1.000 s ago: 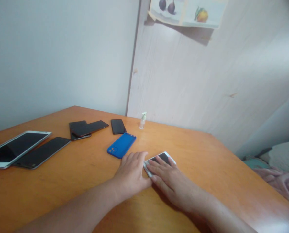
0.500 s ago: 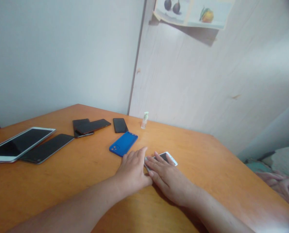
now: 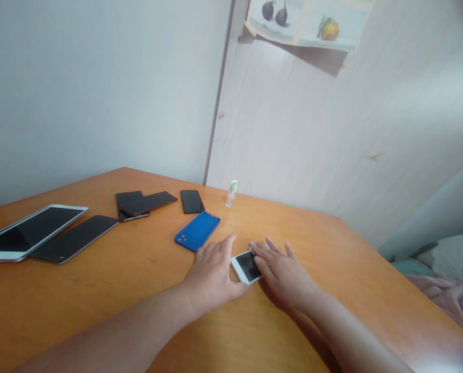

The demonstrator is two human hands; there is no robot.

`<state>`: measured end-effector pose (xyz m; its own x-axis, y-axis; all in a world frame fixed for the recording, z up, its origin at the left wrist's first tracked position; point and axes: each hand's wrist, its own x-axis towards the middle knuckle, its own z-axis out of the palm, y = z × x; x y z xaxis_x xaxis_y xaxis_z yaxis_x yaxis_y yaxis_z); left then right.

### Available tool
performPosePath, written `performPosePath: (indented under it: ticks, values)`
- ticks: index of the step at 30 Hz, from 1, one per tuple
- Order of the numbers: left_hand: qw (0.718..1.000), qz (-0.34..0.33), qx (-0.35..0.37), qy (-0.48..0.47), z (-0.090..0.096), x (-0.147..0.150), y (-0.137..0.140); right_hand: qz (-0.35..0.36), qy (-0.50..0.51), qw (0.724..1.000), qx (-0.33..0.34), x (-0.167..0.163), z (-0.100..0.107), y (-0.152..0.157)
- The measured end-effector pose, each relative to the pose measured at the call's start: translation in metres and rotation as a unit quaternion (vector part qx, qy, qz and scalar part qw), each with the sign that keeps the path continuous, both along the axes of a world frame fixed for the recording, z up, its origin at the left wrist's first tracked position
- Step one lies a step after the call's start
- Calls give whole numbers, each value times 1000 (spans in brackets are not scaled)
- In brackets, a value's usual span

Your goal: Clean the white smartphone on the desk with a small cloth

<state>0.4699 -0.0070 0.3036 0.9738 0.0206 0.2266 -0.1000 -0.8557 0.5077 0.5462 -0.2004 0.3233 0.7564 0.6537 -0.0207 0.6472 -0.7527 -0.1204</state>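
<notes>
A white smartphone lies on the wooden table with its dark screen up. My left hand holds its left end, the thumb at the near corner and the fingers at the far side. Across the right part of the screen my right hand lies flat with its fingers spread, hiding that end of the phone. Just beyond my left hand is a blue phone case, its camera cutouts toward the left.
A small clear pump bottle stands near the back edge. Behind the case lies a black phone. Two dark phones overlap farther left. At far left a white tablet rests beside a large black phone. Walls border the table's back.
My right hand has slid right along the phone, uncovering the left part of its screen, and its fingers have spread. My left hand has stayed nearly in place.
</notes>
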Motion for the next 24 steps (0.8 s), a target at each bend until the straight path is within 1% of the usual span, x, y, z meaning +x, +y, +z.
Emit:
performPosePath:
  ticks: [2, 3, 4, 5, 8, 9, 10, 11, 14, 15, 16, 17, 18, 21, 22, 23, 24]
  values:
    - [1000, -3, 2, 1, 0, 0, 0, -58, -18, 998, -14, 5, -3, -5]
    - [1000, -4, 3, 1, 0, 1, 0, -67, -21, 997, -15, 4, -3, -6]
    - [1000, -5, 5, 0, -1, 1, 0, -59, -17, 998, -11, 0, -1, -5]
    - [1000, -4, 7, -3, -2, 1, 1, -33, -8, 999, -2, -6, 1, -3]
    - [1000, -1, 11, -13, -3, 1, 1, 84, 27, 996, 29, -22, 7, 6]
    - [1000, 0, 12, -14, -4, 1, 1, 107, 35, 993, 33, -24, 8, 7]
    - [1000, 0, 12, -13, -4, 1, 1, 109, 39, 993, 33, -23, 8, 7]
    - [1000, -1, 13, -10, -3, 1, 1, 90, 38, 995, 29, -19, 7, 6]
    - [1000, -8, 17, -6, -3, 1, 2, -22, 16, 1000, 8, -2, 0, -1]
    - [1000, -8, 18, -6, -3, 1, 2, -49, 7, 999, 5, 1, -2, -2]
    - [1000, -8, 20, -7, -3, 1, 2, -59, 1, 998, 3, 1, -3, -3]
    - [1000, -8, 22, -8, -3, 1, 2, -52, 1, 999, 6, -2, -3, -2]
    - [1000, -7, 23, -9, -3, 1, 2, -29, 6, 999, 11, -7, -1, 0]
    - [1000, -4, 23, -10, -2, 0, 1, 79, 39, 996, 28, -24, 5, 5]
    - [1000, -4, 23, -10, -1, 0, 1, 98, 46, 994, 29, -26, 7, 5]
    - [1000, -5, 23, -9, -1, 0, 1, 95, 47, 994, 27, -25, 7, 5]
    - [1000, -8, 24, -7, 0, 0, 1, 71, 42, 996, 23, -21, 7, 3]
